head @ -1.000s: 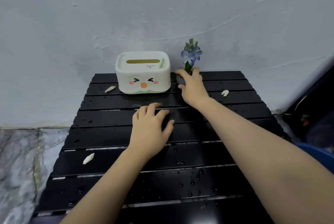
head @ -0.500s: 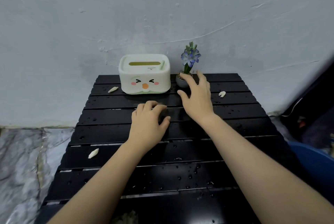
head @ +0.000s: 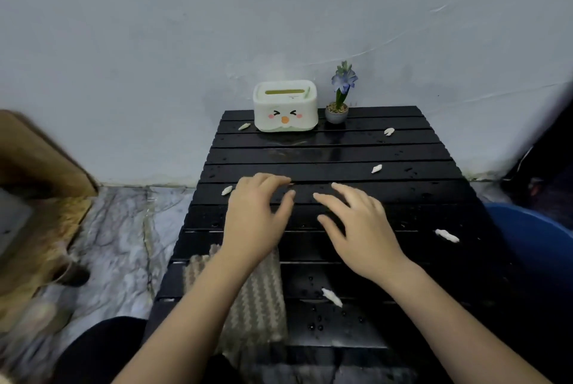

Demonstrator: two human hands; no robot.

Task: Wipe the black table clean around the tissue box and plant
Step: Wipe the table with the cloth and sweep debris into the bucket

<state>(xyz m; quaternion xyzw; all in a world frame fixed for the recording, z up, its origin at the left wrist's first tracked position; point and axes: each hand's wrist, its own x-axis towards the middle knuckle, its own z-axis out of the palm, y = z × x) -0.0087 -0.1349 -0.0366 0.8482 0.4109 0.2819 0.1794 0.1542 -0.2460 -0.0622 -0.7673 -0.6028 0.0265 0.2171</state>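
Observation:
The black slatted table (head: 403, 147) is wet, with water drops and several small white paper scraps such as one scrap (head: 331, 296) near the front. A white tissue box (head: 285, 110) with a cartoon face stands at the back, and a small potted plant (head: 337, 110) with blue flowers stands just right of it. My left hand (head: 257, 222) and my right hand (head: 362, 234) hover over the middle slats, fingers spread, holding nothing. A beige ribbed cloth (head: 257, 300) lies on the front left of the table, partly under my left forearm.
A grey wall rises right behind the table. A blue tub (head: 533, 244) sits at the right edge. Marble floor (head: 117, 244) lies to the left, with a brown wooden piece (head: 37, 160) and a fuzzy mat further left.
My right hand has left the plant pot and pulled back to mid-table. The view has drawn back and tilted down, bringing the cloth and more scraps into sight.

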